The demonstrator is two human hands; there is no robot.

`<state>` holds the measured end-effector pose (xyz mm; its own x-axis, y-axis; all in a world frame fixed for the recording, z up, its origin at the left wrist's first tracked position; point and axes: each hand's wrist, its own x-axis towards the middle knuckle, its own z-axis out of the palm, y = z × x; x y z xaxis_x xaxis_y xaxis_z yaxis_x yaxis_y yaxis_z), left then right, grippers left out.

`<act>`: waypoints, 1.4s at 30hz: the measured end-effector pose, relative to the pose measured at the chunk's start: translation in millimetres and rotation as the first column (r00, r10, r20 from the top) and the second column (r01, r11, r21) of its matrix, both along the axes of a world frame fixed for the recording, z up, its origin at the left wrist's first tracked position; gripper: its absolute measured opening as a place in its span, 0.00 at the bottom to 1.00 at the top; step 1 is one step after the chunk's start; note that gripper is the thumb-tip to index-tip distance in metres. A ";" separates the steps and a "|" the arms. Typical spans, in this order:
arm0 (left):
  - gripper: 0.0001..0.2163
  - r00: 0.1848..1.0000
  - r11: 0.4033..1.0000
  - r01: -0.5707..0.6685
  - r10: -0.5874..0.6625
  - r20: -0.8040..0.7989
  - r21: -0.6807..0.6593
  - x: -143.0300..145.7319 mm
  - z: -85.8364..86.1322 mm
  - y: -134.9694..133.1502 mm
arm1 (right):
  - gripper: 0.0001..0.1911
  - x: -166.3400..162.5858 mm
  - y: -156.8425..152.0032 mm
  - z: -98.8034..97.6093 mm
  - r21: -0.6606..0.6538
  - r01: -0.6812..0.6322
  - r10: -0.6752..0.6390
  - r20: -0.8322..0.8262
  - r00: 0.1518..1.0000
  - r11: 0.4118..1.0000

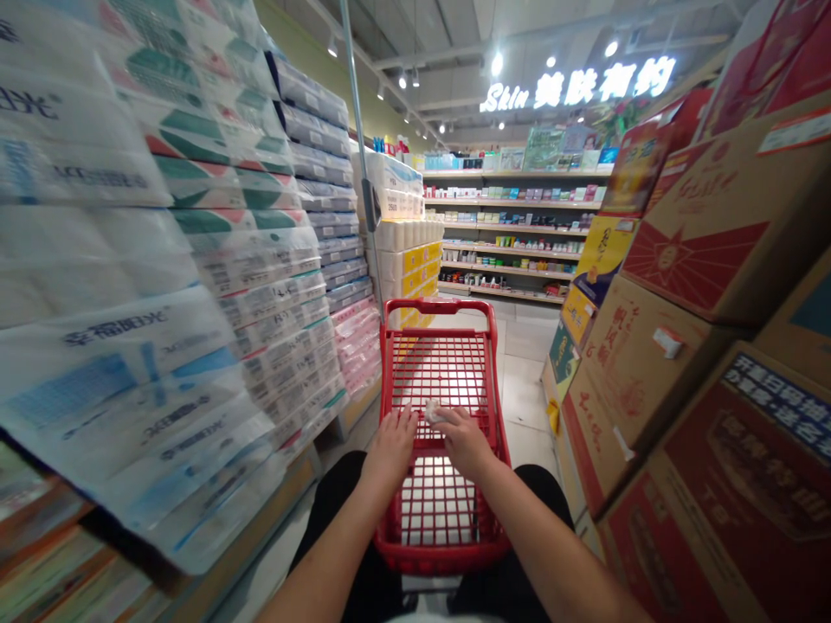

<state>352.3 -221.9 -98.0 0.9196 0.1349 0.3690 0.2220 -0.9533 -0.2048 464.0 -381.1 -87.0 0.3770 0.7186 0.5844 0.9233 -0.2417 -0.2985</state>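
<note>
A red wire shopping cart (441,320) stands straight ahead of me in a narrow shop aisle, and nothing lies in its basket. My left hand (390,443) rests on the cart's near crossbar with its fingers curled over it. My right hand (462,435) lies on the same bar just to the right, pinching a small crumpled white thing (433,410), perhaps a tissue. My two hands nearly touch. My dark-clothed legs show below the cart.
Tall stacks of plastic-wrapped tissue packs (195,260) wall the left side. Cardboard cartons (701,346) are piled high on the right. A metal pole (359,130) rises ahead left. Product shelves (512,234) under a lit sign close the far end; pale floor tiles (525,381) lead there.
</note>
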 end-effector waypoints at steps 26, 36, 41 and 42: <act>0.31 0.990 0.987 0.111 -0.120 -0.079 -0.114 40.6 8.2 31.6 | 0.18 50.9 -38.7 18.9 -0.200 0.205 -0.220 -0.057 0.974 0.958; 0.31 0.976 0.984 0.159 -0.169 -0.135 -0.079 51.3 17.4 54.9 | 0.17 36.9 -22.7 5.8 -0.056 0.312 -0.317 -0.171 0.933 0.948; 0.31 0.966 0.978 0.204 -0.208 -0.155 -0.044 55.7 13.7 70.8 | 0.17 25.6 -14.0 6.9 -0.039 0.372 -0.373 -0.174 0.911 0.927; 0.31 0.963 0.976 0.216 -0.219 -0.158 -0.041 57.1 12.8 73.7 | 0.18 23.7 -12.5 6.8 -0.031 0.380 -0.379 -0.177 0.908 0.924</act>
